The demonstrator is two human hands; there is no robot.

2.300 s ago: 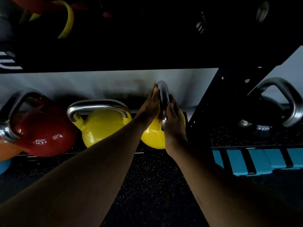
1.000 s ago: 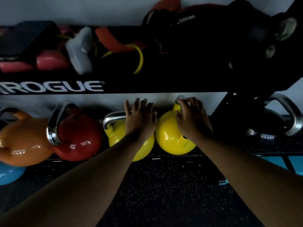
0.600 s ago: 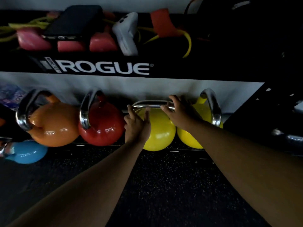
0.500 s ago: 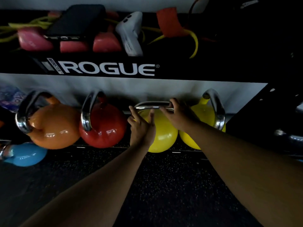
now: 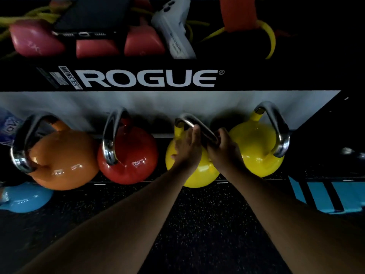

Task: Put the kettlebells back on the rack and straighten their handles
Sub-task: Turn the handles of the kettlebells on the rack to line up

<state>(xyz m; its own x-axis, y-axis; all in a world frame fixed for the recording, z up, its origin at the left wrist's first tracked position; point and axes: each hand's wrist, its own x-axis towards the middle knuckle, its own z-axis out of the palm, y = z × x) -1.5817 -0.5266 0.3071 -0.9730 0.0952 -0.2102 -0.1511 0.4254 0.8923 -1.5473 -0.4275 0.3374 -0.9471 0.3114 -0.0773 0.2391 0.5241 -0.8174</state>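
Since the earlier frame, the inner yellow kettlebell's handle (image 5: 197,126) had swung from crosswise to angled. Your right hand (image 5: 225,153) gripped it, your left hand (image 5: 187,147) lay open-fingered alongside; you did best twisting slowly, matching the neighbours.

Both forearms extended forward, left hand (image 5: 186,148) fingers loosely spread, right hand (image 5: 225,153) fingers curled closed

Legible markings on the storage rack, head view.
The black front beam of the rack (image 5: 256,80) carries the brand word "ROGUE" (image 5: 152,78) in large white capitals, followed by a small registered-trademark sign; to its left stands a small white tag reading "MONSTER" (image 5: 70,77), set sideways, beside a striped flag emblem (image 5: 57,78). A grey device (image 5: 173,30) on the shelf above bears a line of print too small to read. At the far left edge, a blue patterned surface (image 5: 7,125) shows blurred, unreadable characters.
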